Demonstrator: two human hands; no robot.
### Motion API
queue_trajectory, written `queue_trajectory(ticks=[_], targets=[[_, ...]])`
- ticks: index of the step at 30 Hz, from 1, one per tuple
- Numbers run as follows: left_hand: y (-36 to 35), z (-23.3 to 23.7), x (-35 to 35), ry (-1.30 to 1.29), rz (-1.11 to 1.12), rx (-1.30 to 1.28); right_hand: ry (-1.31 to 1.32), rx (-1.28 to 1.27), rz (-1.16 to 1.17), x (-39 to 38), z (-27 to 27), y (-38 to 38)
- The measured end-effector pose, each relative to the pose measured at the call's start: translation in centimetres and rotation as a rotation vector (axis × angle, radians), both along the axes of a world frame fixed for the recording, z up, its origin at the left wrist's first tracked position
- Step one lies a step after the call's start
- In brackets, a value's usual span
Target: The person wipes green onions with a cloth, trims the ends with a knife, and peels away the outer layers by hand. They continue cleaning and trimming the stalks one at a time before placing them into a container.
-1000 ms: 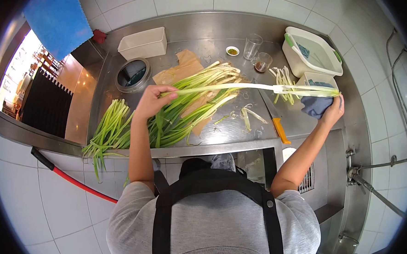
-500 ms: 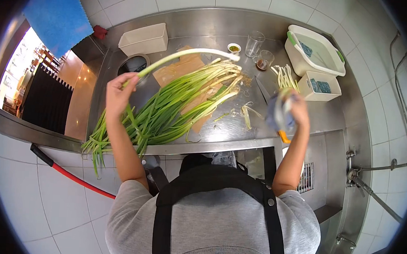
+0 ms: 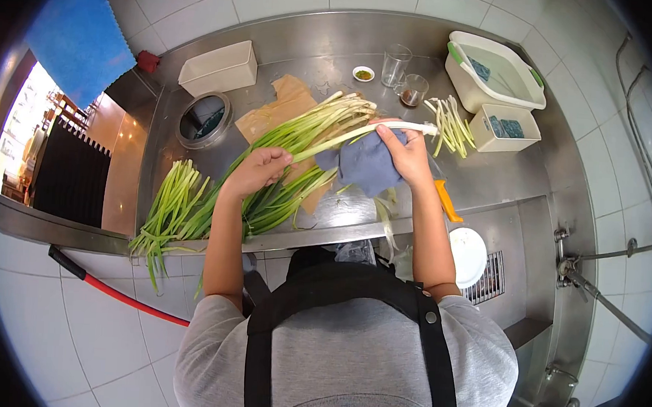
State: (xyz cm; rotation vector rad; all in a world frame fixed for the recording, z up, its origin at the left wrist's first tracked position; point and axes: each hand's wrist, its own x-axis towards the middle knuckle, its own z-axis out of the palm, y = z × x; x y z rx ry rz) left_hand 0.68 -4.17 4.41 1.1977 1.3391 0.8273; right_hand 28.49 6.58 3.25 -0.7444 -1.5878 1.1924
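My left hand (image 3: 260,172) pinches the green part of a single spring onion (image 3: 337,139), held slanting above the pile. Around its white end, my right hand (image 3: 411,158) is closed with a blue-grey cloth (image 3: 368,167) between fingers and stalk; the root tip sticks out to the right. Beneath both hands lies a big heap of spring onions (image 3: 297,128), partly on brown paper (image 3: 286,98). Cut green tops (image 3: 175,192) rest at the left, and short white stalks (image 3: 454,129) lie beyond my right hand. An orange-handled knife (image 3: 448,201) is beside my right forearm, its blade mostly hidden.
At the back stand a cream bin (image 3: 219,69), a small sauce dish (image 3: 363,73), a glass (image 3: 396,66) and a mug (image 3: 411,90) with dark liquid. A water-filled tub (image 3: 491,68) and smaller box (image 3: 505,128) are at right. A sink (image 3: 502,227) holds a white round item (image 3: 468,257).
My right hand has swung left with the cloth and closed around the onion's white end. My left hand has come down and right, lowering and straightening the stalk.
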Motion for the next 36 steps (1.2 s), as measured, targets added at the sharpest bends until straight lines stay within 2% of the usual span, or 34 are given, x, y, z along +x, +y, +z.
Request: queue_trajectory(ticks=[2,5,7,8,9,11,12,14,15,17,18,20,21,22,23,25,27,33,35,36], targets=[[0.3,-1.3,-0.4,-0.038,-0.138,0.16,-0.014,0.013,-0.019,-0.2,-0.1,0.0],[0.2,-0.8,0.8,-0.064,-0.067,0.17,-0.048,0.009,-0.043,-0.6,-0.4,0.0],[0.6,-1.0,1.9,-0.078,0.004,0.187,0.298,-0.332,-0.043,-0.9,-1.1,0.0],[0.9,-1.1,2.6,-0.092,0.072,0.201,0.615,-0.466,0.102,-0.6,-1.9,0.2],[1.2,-1.4,3.4,-0.095,0.073,0.204,0.611,-0.464,0.103,-1.1,-1.3,-0.4],[2.0,-2.3,5.4,-0.092,0.123,0.241,1.131,-0.614,0.307,-3.8,0.1,-2.8],[2.7,-3.4,6.9,-0.093,0.122,0.245,1.129,-0.61,0.308,-5.4,-0.3,-3.7],[3.6,-5.7,9.2,0.135,0.261,0.958,1.035,-0.574,0.308,-8.0,-2.0,-5.3],[3.1,-5.0,9.2,0.137,0.255,0.958,1.039,-0.572,0.306,-8.0,-2.7,-5.7],[2.1,-2.7,9.0,0.388,0.259,0.764,0.868,-0.645,0.189,-7.9,-3.5,-5.8],[2.3,-3.2,8.8,0.388,0.258,0.764,0.774,-0.646,0.119,-8.0,-3.0,-5.3],[2.3,-4.9,8.6,0.643,0.243,0.641,0.731,-0.682,0.059,-7.4,-3.0,-4.2],[2.0,-4.6,8.6,0.644,0.242,0.64,0.686,-0.708,0.005,-6.8,-3.1,-3.3],[1.5,-4.0,8.6,0.759,0.219,0.576,0.625,-0.732,-0.063,-6.4,-3.7,-2.0],[0.8,-3.4,8.6,0.874,0.195,0.508,0.743,-0.79,-0.1,-5.6,-4.2,-0.3],[-1.6,-2.6,7.2,0.812,0.164,0.5,0.953,-0.823,-0.093,-2.1,-3.9,2.9],[-3.9,-2.4,6.6,0.754,0.126,0.492,0.95,-0.698,0.002,0.2,-4.7,6.2],[-5.5,-0.8,4.7,0.63,0.057,0.376,0.908,-0.696,0.024,-2.2,-4.6,4.9],[-5.1,-1.0,4.4,0.468,-0.036,0.181,0.898,-0.689,0.035,-3.6,-4.0,4.4],[-4.7,-1.2,4.8,0.471,-0.03,0.176,0.825,-0.722,0.011,-4.5,-3.9,3.8]])
